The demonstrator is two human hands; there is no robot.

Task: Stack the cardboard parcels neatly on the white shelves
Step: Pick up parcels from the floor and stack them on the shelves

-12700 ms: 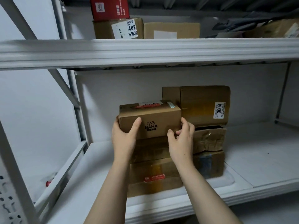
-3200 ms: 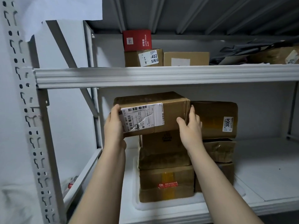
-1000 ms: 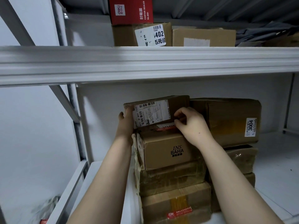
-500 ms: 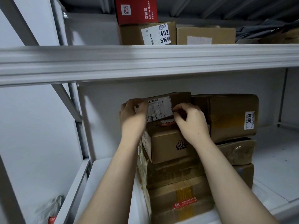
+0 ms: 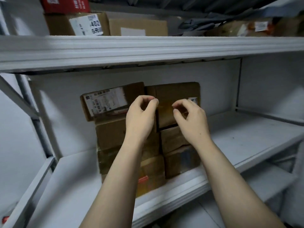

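Risk: labelled parcel sits tilted, overhanging left edge of stack; may slide off. Left hand, right hand loosely curled, holding nothing.

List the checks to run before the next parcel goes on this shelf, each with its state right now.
1. Free left hand: ok, fingers loosely curled, holding nothing.
2. Free right hand: ok, likewise empty.
3. The labelled parcel square on the left stack: not ok, it overhangs leftward and sits tilted.
4. Aligned right stack: cannot tell, the hands cover much of it.
5. Bare room on the lower shelf right of the stacks: ok.
6. Gap under the upper shelf for another layer: cannot tell from this angle.
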